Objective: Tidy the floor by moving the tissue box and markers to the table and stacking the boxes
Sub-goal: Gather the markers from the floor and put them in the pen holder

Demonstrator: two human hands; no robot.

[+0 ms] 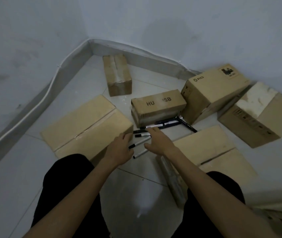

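Several markers [161,125] lie scattered on the tiled floor between cardboard boxes. My right hand [157,140] reaches over them with fingers spread, holding nothing. My left hand [121,148] rests at the near corner of a large flat box [85,124], fingers apart. A small box marked "HU SB" [157,105] lies just behind the markers. A "PICO" box [212,90] leans to its right. No tissue box or table is in view.
A taped box [117,74] lies near the wall corner. Another box [255,115] sits at the right, and a flat box [216,152] lies under my right forearm. A plastic-wrapped roll [171,179] rests by my right knee. White walls close off the left and back.
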